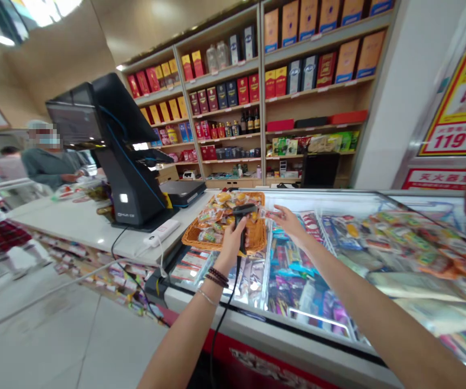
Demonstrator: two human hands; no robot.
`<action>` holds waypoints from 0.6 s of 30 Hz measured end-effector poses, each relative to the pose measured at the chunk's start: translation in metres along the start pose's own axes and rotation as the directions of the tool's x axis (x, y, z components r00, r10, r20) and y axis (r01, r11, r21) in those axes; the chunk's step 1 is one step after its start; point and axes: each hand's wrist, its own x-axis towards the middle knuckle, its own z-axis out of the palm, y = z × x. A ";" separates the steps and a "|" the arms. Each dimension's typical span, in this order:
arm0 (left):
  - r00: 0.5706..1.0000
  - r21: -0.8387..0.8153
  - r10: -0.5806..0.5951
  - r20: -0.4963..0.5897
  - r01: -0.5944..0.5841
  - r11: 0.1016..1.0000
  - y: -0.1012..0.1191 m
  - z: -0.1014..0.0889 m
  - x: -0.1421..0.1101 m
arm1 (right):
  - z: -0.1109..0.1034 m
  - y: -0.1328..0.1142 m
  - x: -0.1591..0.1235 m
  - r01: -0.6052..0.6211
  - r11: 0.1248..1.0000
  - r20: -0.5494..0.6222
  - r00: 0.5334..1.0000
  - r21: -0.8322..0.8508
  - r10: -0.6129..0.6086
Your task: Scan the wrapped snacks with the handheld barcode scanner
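My left hand (232, 244) is shut around the grip of a black corded barcode scanner (241, 215), which it holds above a wicker basket (194, 238) of small wrapped snacks. The scanner's head points toward my right hand (292, 224). Those fingers pinch a small wrapped snack packet (267, 214) just past the scanner's nose, over the basket's right rim. The basket rests on the glass lid of a chest freezer (338, 281). Dark beaded bracelets and a thin silver bangle circle my left wrist.
A black point-of-sale terminal (130, 162) stands on a white counter (82, 221) to the left. A person in a grey top and mask (46, 162) stands beyond it. Packaged goods fill the freezer, and tall shelves of boxes and bottles (225, 92) rise behind.
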 end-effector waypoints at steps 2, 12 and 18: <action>0.997 -0.005 -0.019 0.070 0.019 1.000 -0.006 0.021 0.001 | -0.033 0.009 -0.007 -0.095 0.989 -0.099 0.989 0.117 0.107; 0.967 -0.017 -0.098 0.235 0.105 0.994 -0.057 0.116 0.012 | -0.142 0.016 -0.013 -0.114 0.912 -0.244 0.944 0.394 0.223; 0.959 -0.027 -0.149 0.241 0.161 0.987 -0.088 0.124 0.007 | -0.143 0.046 -0.022 -0.075 0.948 -0.269 0.949 0.309 0.162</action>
